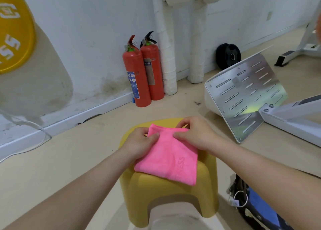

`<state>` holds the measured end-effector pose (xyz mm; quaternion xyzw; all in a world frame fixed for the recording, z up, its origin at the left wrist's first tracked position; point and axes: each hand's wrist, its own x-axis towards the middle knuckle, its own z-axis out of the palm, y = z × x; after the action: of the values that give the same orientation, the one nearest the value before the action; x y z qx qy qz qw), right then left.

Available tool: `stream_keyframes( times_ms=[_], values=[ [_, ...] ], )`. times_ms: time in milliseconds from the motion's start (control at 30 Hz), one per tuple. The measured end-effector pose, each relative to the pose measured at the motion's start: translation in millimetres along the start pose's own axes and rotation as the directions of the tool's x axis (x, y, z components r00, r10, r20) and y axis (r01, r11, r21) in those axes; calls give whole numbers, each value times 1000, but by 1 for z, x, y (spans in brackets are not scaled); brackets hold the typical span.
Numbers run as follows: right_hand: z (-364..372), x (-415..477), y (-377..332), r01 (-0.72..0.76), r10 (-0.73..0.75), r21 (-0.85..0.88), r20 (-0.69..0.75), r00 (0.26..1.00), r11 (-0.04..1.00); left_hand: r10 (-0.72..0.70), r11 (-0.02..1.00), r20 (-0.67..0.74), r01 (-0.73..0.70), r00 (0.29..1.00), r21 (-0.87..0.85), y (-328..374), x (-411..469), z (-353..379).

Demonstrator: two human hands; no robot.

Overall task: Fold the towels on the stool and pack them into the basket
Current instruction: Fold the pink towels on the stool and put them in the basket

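The left hand (139, 143) and right hand (195, 134) each pinch the far edge of a folded pink towel (169, 160); their grip beneath the cloth is hidden. The towel lies on a yellow stool (156, 195), covering most of its seat. At lower right, a dark-and-blue object (258, 210) is cut off by the forearm and the frame edge, and I cannot tell what it is.

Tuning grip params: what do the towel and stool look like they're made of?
Towel: probably microfibre or terry cloth, pink and matte, with a fuzzy nap, soft folds and embossed letters.
Stool: likely moulded plastic, yellow and smooth with a slight sheen, with rounded one-piece edges.
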<state>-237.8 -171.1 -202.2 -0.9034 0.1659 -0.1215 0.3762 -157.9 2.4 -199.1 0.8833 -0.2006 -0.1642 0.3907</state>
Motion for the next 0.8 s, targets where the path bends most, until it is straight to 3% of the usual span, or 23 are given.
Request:
stream_keyframes(
  times_ms=[100, 234, 367, 567, 668, 801],
  values=[
    [2, 6, 7, -51, 51, 0, -59, 997, 999, 34, 993, -64, -27, 997, 115, -3, 8, 4],
    [13, 8, 11, 47, -68, -235, -85, 994, 971, 81, 952, -125, -40, 989, 302, -7, 16, 12],
    [16, 9, 16, 121, -161, -354, -85, 983, 927, 146, 904, -149, -71, 978, 421, -8, 18, 19],
    [19, 12, 19, 127, -169, -379, -80, 982, 917, 209, 809, -114, -106, 971, 579, -10, 22, 22],
    [17, 12, 20, 112, -141, -315, -71, 987, 942, 302, 782, -37, -225, 953, 582, -12, 19, 23],
    [10, 13, 17, 160, -133, -347, 99, 986, 924, 316, 721, 97, -306, 944, 621, -15, 24, 16]
  ],
)
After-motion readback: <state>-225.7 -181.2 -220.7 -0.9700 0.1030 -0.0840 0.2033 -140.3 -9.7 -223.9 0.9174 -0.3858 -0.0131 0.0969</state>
